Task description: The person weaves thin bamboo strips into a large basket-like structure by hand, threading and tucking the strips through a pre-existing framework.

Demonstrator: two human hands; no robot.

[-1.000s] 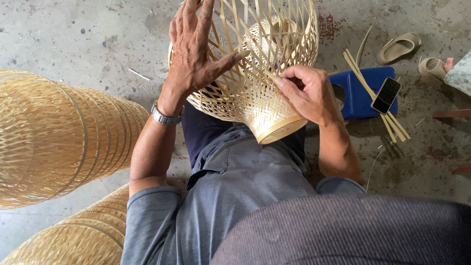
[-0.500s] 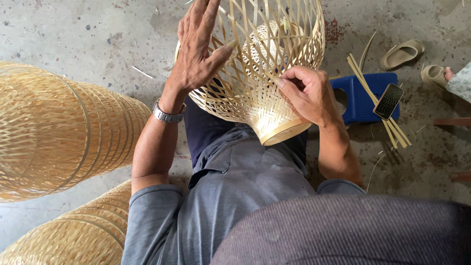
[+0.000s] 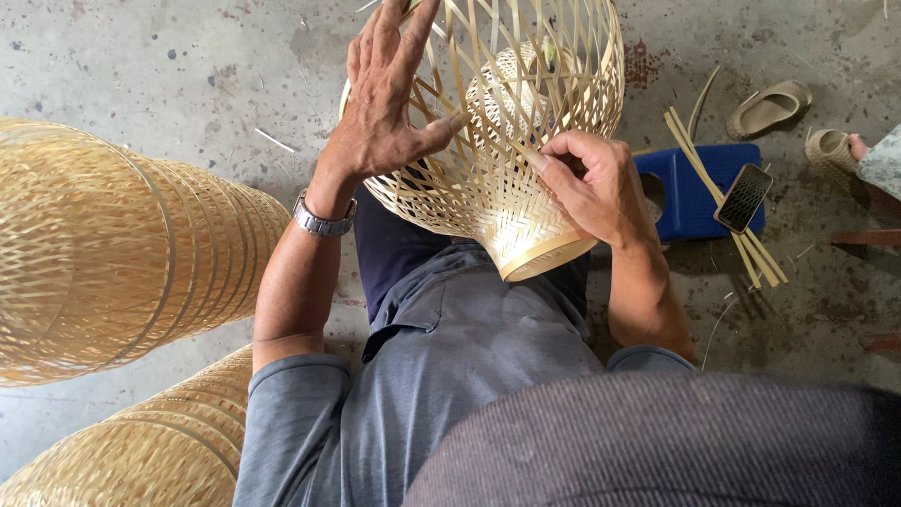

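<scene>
Bare concrete floor [image 3: 169, 66], stained, bits of bamboo scattered. Woven basket [image 3: 507, 122] sits over the lap, narrow end toward the body; top is cut off by the frame. Left hand [image 3: 385, 103] lies spread flat on its side. Right hand [image 3: 587, 183] pinches a strip at the weave. Blue stool [image 3: 690, 202] carries a phone [image 3: 743, 198] and strips [image 3: 723, 202]. Two big baskets [image 3: 103, 253] at left, partly out of frame.
</scene>
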